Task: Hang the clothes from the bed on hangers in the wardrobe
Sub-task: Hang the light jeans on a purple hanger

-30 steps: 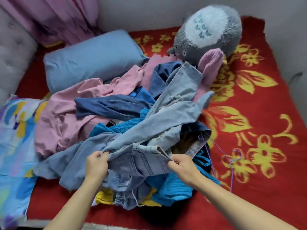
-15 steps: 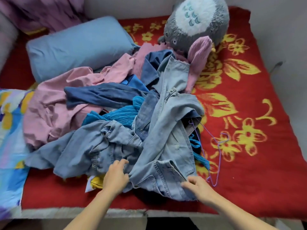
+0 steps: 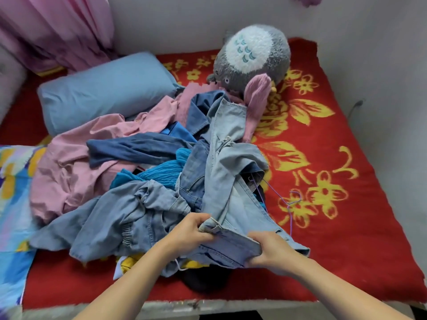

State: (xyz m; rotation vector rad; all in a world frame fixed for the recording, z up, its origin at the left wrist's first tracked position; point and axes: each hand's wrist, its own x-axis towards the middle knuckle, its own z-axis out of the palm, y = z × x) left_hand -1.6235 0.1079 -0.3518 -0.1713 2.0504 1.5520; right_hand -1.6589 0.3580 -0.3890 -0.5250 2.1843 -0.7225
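Red bed [image 3: 360, 239] is bearing clothes [image 3: 76, 172] while left grip [image 3: 193, 230] and right grip [image 3: 269, 250] are clenching the jeans [image 3: 228, 162] at the waistband [image 3: 233, 235], likely the surest hold on heavy, limp denim.

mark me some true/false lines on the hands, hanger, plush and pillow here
1. The left hand and right hand both hold the jeans. True.
2. The hanger is in the right hand. False: it lies on the blanket, right of the pile, and neither hand touches it.
3. The plush sits beyond the pile, near the wall. True.
4. The pillow is red. False: it is blue; the blanket is red.
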